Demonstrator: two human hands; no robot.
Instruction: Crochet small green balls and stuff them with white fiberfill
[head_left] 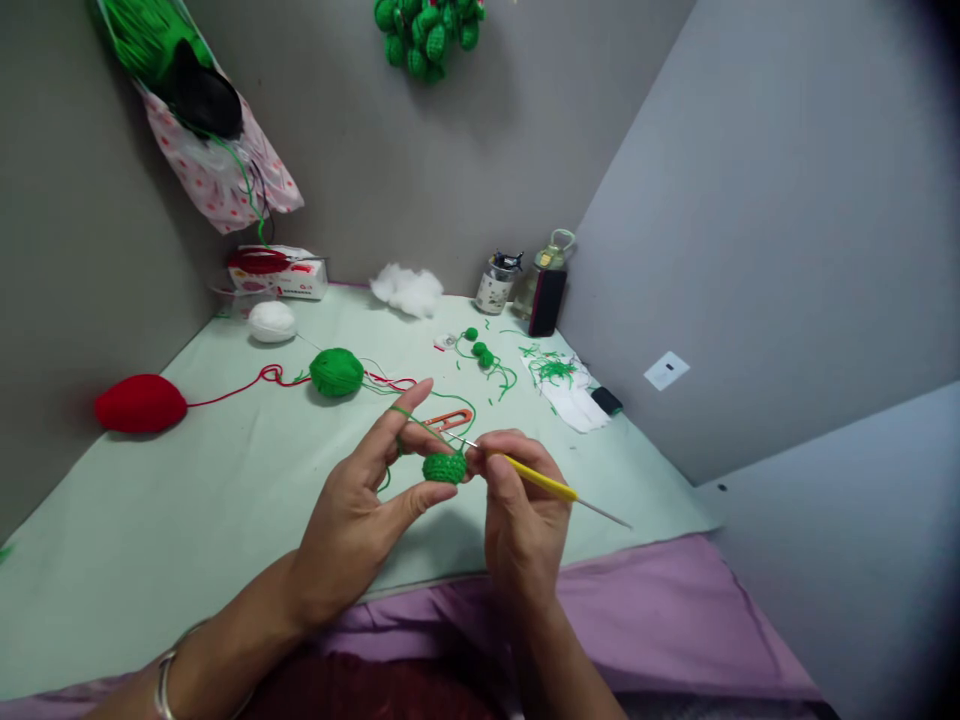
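Observation:
My left hand (pixel 367 490) pinches a small green crochet piece (pixel 445 468) between thumb and fingers, its index finger raised with green yarn running over it. My right hand (pixel 525 500) grips a crochet hook (pixel 544 478) with a yellow handle, held like a pen. The hook's metal tip points left, close above the green piece, where yarn meets it; whether a loop is on the tip is too small to tell. A ball of green yarn (pixel 336 373) lies beyond my left hand. Just behind my fingers rests an orange cutter (pixel 450 420).
A red yarn ball (pixel 141 403) and a white yarn ball (pixel 272 322) lie at left. White stuffing (pixel 409 290), a jar (pixel 495 284), a bottle (pixel 551 256) and a phone (pixel 547 303) stand at the back. Yarn scraps (pixel 553 370) lie on white paper at right.

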